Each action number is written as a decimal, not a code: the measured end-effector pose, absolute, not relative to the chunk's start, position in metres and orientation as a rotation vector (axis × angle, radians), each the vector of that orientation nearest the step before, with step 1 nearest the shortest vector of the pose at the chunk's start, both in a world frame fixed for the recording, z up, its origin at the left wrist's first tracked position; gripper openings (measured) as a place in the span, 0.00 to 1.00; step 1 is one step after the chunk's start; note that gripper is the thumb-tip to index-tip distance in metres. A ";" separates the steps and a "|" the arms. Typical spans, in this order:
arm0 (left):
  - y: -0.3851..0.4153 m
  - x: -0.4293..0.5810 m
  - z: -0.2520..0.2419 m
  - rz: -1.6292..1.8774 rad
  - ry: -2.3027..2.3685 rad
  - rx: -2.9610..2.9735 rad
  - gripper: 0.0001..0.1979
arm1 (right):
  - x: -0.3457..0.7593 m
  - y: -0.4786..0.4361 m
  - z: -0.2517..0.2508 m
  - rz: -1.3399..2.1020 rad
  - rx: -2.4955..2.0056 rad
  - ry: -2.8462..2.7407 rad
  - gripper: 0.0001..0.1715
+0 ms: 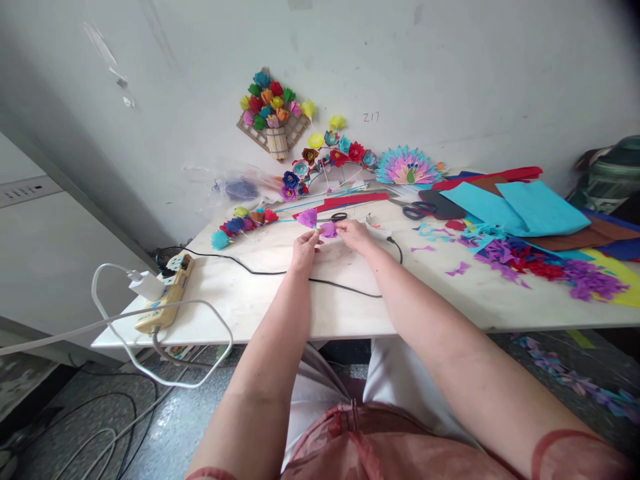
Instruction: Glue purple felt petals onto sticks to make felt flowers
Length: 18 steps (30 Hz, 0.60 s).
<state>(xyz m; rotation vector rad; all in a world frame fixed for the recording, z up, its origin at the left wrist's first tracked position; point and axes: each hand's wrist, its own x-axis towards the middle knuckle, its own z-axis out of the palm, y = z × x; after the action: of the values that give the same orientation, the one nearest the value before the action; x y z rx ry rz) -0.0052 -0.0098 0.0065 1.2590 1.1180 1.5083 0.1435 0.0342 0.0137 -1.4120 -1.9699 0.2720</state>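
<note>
My left hand (305, 251) pinches the base of a purple paper flower (307, 217) above the white table (280, 307). Close beside it, my right hand (353, 235) is closed on a purple paper petal (329, 230) at the flower's right side. Whether that petal is joined to the flower I cannot tell. Just behind the hands lie dark-handled scissors (339, 217) and a red paper strip (355, 199). Purple paper cutouts (457, 269) are scattered to the right of my right hand.
A black cable (345, 287) crosses the table below my hands. At left stands a power strip (173, 293) with a white charger (147, 285). Finished paper flowers (245, 223) lie back left; turquoise paper sheets (543, 203) and a petal pile (500, 257) lie right.
</note>
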 end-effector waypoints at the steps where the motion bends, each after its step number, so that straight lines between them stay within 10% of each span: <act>1: -0.010 -0.005 0.007 1.518 1.112 1.256 0.18 | 0.143 0.034 0.014 0.198 -1.446 -2.003 0.18; 18: -0.010 -0.009 0.006 1.580 0.939 1.101 0.13 | 0.142 0.023 0.016 -0.238 -1.304 -1.979 0.17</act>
<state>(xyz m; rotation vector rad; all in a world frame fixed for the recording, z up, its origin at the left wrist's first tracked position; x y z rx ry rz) -0.0095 -0.0096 0.0061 1.1013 0.9388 1.5796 0.1424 0.0232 0.0157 -1.3042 -1.9786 -0.2379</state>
